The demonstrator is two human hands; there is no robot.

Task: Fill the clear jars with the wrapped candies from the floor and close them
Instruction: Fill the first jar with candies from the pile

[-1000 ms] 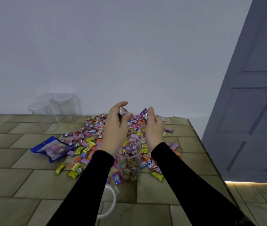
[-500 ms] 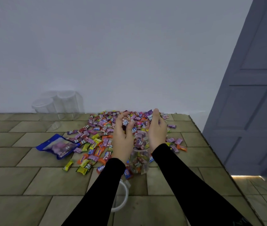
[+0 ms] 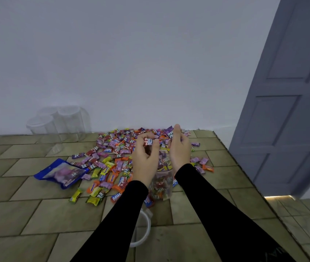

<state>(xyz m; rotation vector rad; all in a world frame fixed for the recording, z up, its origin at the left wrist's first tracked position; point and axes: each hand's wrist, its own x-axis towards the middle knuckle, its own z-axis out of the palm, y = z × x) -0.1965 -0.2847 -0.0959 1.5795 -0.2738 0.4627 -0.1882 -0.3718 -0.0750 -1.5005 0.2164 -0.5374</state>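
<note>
Above the nearly full jar [image 3: 160, 186], both hands have come down from the pile, left hand [image 3: 144, 159] pinching candies [image 3: 149, 141], right hand [image 3: 179, 150] cupping more, ready to drop.

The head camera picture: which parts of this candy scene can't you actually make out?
- Jar mouth, head view: hidden behind both hands, so its fill level is unclear.
- White lid, head view: the left sleeve covers most of it.
- Right hand palm, head view: turned away, contents unseen.
- Empty jars by the wall, head view: too faint to count.
</note>
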